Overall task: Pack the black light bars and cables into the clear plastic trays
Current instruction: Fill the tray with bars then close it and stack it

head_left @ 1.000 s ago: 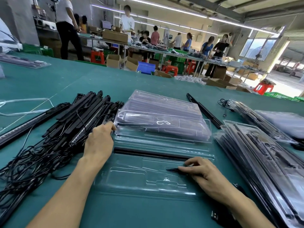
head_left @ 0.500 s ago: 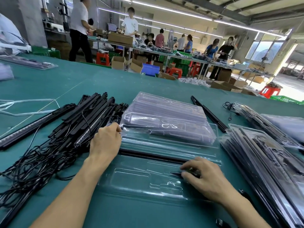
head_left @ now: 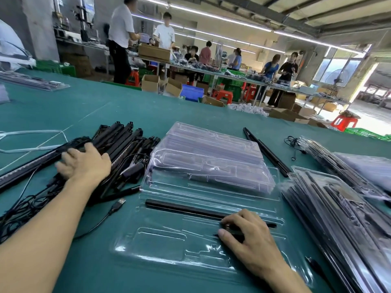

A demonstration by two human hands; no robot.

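Note:
A clear plastic tray (head_left: 160, 248) lies open on the green table in front of me. One black light bar (head_left: 182, 208) sits in its upper slot. My right hand (head_left: 249, 240) presses a small black part down into the tray, just below that bar's right end. My left hand (head_left: 84, 163) rests with fingers spread on the pile of black light bars and cables (head_left: 118, 149) at the left, blurred by motion. A stack of empty clear trays (head_left: 209, 157) lies behind the open tray.
Filled trays (head_left: 338, 220) are stacked at the right, more behind them. Two loose black bars (head_left: 266, 153) lie beyond the empty stack. A USB plug (head_left: 118, 204) and its cable trail left of the tray. Several people work at tables far behind.
My left hand has left the tray's left edge and moved further left onto the pile of bars. My right hand stays pressing at the tray's right part.

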